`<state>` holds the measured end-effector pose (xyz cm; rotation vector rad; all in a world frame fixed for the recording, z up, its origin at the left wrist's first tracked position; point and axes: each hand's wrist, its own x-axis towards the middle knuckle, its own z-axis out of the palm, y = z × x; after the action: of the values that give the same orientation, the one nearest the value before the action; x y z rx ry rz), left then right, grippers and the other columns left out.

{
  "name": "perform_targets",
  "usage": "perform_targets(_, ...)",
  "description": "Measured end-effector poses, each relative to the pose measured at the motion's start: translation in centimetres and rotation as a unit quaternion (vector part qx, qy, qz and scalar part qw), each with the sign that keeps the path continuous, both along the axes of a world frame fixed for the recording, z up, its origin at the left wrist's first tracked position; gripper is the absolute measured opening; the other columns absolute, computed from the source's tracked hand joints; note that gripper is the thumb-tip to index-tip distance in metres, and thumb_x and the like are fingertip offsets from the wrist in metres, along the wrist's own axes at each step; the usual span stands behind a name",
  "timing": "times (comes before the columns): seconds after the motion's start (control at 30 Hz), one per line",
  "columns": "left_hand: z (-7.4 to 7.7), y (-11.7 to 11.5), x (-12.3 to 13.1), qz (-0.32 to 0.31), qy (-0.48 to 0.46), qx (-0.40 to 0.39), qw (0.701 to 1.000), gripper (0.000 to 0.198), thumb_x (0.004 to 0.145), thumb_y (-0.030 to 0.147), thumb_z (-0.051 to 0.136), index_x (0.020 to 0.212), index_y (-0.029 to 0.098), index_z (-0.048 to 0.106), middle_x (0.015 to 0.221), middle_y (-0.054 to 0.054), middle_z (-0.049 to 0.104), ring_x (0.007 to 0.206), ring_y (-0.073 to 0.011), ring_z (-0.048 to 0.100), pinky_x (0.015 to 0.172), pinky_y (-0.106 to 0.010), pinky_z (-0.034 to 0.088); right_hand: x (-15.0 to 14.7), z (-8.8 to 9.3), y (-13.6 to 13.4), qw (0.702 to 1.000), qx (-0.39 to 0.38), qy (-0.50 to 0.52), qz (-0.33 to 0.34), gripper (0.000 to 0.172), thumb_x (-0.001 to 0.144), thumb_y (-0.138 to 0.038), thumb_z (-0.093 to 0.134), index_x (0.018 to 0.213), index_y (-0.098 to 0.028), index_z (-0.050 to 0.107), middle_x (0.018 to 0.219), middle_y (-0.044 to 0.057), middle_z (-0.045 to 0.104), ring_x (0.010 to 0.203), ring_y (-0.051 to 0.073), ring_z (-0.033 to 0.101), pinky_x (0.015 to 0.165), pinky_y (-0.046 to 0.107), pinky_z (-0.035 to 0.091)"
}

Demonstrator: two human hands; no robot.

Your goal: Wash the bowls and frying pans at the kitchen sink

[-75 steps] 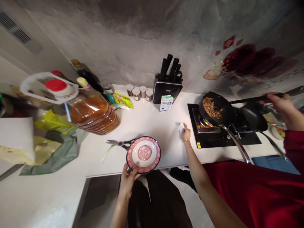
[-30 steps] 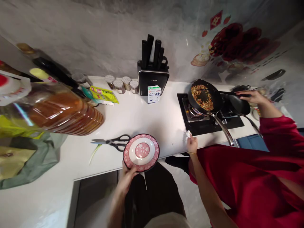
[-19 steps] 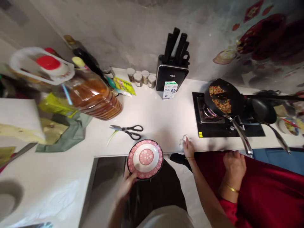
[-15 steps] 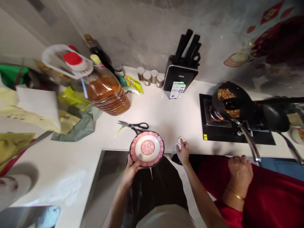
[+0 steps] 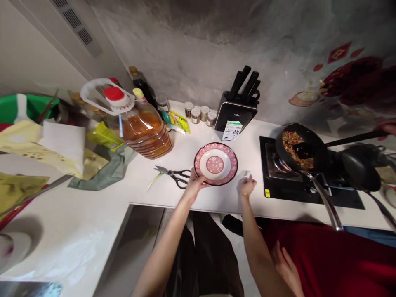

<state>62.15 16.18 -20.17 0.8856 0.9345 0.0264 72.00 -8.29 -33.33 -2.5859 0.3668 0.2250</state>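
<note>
Both hands work: the left hand point(image 5: 194, 186) has its grip closed on the near rim of the pink flowered plate point(image 5: 215, 163), over the bench point(image 5: 213, 201) beside the scissors point(image 5: 175, 175); the right hand point(image 5: 247, 187) clutches a white wad point(image 5: 246, 176) (paper or cloth, unclear). I think it is better to keep the plate level.

You face a rough grey wall point(image 5: 192, 49) with red flower stickers point(image 5: 352, 74) at its right end. A white counter point(image 5: 93, 231) runs along it and turns toward you at the left, below a slatted vent point(image 5: 74, 24).
</note>
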Motion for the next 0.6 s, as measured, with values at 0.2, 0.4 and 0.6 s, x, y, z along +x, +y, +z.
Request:
perform_targets(0.2,-1.0,3.8,-2.8,0.045,0.053,0.052,0.996,0.055,0.061,0.018,0.068,0.111,0.022,0.046,0.093,-0.001,0.063,0.075,-0.0146,0.062,0.067,-0.031,0.056,6.8,-4.0,7.9,0.994,0.071,0.023,0.083,0.046,0.082,-0.011,0.037,0.125,-0.008,0.054,0.102,0.013,0.050,0.087,0.020,0.049,0.087,0.035,0.038)
perform_targets(0.4,-2.4,4.6,-2.7,0.056,0.066,0.056,0.995,0.052,0.061,0.016,0.066,0.106,0.022,0.042,0.091,-0.001,0.060,0.070,-0.0137,0.062,0.064,-0.034,0.057,-4.7,-3.0,12.7,0.918,0.238,0.077,0.308,0.027,0.078,-0.016,0.048,0.097,-0.019,0.066,0.091,0.005,0.057,0.087,0.017,0.051,0.085,0.029,0.043)
perform_targets(0.6,-4.8,2.0,2.1,-0.011,0.065,0.006,0.998,0.041,0.064,0.013,0.060,0.098,0.021,0.039,0.087,0.000,0.058,0.071,-0.0131,0.061,0.067,-0.035,0.058,-7.9,-2.0,5.1,0.982,0.162,-0.026,0.093,0.040,0.088,-0.037,0.044,0.119,-0.015,0.058,0.089,0.006,0.051,0.083,0.019,0.054,0.086,0.040,0.046)
